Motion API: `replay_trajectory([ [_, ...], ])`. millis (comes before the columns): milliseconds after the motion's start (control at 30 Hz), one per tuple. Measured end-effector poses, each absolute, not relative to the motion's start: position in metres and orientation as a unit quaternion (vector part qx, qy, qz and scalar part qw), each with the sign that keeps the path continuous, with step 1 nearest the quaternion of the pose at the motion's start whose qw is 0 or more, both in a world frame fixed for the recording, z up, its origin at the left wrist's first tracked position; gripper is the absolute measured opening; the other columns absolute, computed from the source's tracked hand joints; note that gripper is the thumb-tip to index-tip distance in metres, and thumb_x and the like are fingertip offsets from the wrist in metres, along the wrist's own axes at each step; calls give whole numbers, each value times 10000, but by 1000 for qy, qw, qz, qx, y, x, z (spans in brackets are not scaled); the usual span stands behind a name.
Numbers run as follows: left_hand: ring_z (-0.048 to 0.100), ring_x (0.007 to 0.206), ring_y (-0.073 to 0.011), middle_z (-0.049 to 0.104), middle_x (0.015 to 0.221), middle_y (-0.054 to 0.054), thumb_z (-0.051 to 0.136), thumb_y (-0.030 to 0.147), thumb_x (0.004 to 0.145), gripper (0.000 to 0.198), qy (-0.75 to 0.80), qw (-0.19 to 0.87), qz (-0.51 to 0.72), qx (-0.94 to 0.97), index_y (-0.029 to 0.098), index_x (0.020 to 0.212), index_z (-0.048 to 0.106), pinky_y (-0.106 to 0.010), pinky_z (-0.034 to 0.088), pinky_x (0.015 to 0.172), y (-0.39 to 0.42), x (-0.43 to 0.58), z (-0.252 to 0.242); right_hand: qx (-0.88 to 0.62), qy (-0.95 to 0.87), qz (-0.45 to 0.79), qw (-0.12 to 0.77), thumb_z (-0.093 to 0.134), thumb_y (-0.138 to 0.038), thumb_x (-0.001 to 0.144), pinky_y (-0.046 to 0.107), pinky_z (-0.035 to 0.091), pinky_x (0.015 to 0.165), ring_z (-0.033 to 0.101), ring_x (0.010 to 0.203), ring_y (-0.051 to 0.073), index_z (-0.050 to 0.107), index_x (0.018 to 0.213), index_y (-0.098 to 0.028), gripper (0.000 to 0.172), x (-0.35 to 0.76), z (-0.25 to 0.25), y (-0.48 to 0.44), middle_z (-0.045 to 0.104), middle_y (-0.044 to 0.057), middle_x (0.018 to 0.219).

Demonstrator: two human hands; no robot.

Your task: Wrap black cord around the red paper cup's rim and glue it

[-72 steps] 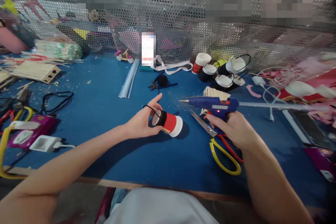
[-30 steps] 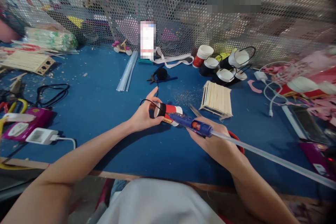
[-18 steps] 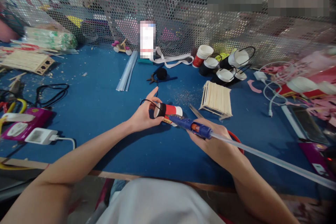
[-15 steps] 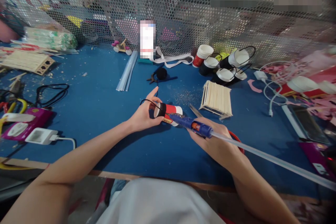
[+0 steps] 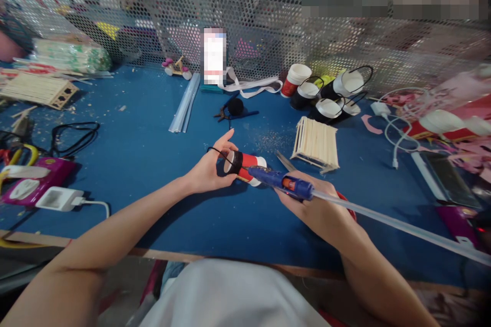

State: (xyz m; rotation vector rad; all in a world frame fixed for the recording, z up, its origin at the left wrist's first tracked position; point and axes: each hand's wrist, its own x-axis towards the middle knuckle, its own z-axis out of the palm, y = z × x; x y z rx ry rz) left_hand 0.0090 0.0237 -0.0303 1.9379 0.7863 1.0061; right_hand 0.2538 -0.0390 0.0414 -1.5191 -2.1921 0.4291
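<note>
- Head view: the left hand has its thumb and fingers pinching the black-banded end of a red cup, which is tipped sideways at the middle of the desk; its contents cannot be seen.
- The right hand has its fingers wrapped around a glue gun, nose at the cup; a glue stick sits in its back.
- Behind, black cups with handles stand grouped, white inside.
- Far left, a clear bag holds sticks.

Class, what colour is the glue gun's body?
The glue gun's body is blue, shown best in the head view.
</note>
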Motion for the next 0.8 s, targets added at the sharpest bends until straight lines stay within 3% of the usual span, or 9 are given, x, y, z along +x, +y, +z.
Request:
replay_trajectory([
  [433, 574, 1009, -211, 506, 1183, -97, 647, 105, 705, 972, 269, 383, 396, 790, 281, 1484, 91, -386, 481, 907, 20, 9, -25, -583, -759, 167, 235, 557, -286, 802, 293, 473, 554, 626, 601, 182, 565, 743, -229, 83, 254, 40, -33, 648, 11, 680],
  [633, 576, 1011, -218, 509, 1194, -104, 649, 106, 702, 983, 270, 376, 395, 794, 279, 1488, 84, -398, 483, 910, 20, 8, -26, -561, -786, 178, 190, 496, -273, 833, 325, 486, 577, 647, 649, 208, 630, 796, -224, 147, 257, 44, -37, 682, 48, 745],
  [800, 572, 1038, -224, 515, 1194, -105, 647, 111, 709, 971, 265, 372, 396, 796, 271, 1488, 91, -407, 478, 936, 18, 9, -25, -571, -780, 158, 201, 522, -255, 817, 313, 451, 512, 595, 553, 192, 648, 759, -222, 142, 258, 43, -30, 621, 38, 624],
])
